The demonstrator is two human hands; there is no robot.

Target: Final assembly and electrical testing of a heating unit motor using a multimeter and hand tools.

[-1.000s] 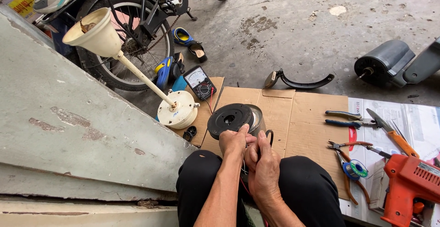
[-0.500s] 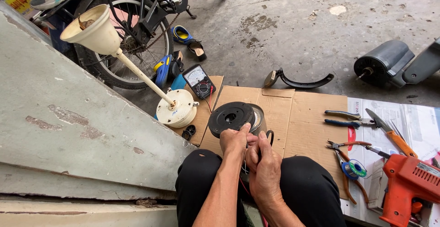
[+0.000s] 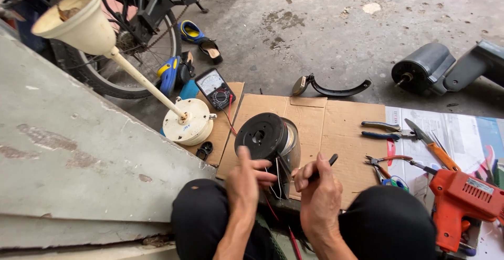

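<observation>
A person sits on the floor with a round black motor [image 3: 269, 140] right in front of the knees. It rests on a flat sheet of brown cardboard [image 3: 336, 128].

The left hand [image 3: 242, 178] is up against the near side of the motor. Its fingers are bent and pinch some thin wires [image 3: 276, 184] that hang from the motor. The right hand [image 3: 317, 186] is closed around a small black tool [image 3: 326, 164] with its tip poking up. I cannot tell what kind of tool it is. The two hands are close together, just beside the motor.

The motor is out of its fan and its wires are bare and loose. So the taking-apart looks done. The wire work looks like it is in the middle, because the wires are not joined to anything yet.

To the left stands a cream fan base [image 3: 187, 123] with a long pole and a cone on top. A black meter [image 3: 216, 87] lies near it. On the right, pliers [image 3: 386, 130] lie on the cardboard and an orange drill [image 3: 462, 199] lies near the knee. A grey motor housing [image 3: 426, 71] sits far back on the concrete floor [image 3: 325, 29]. A bike wheel [image 3: 131, 50] is behind the fan base.
</observation>
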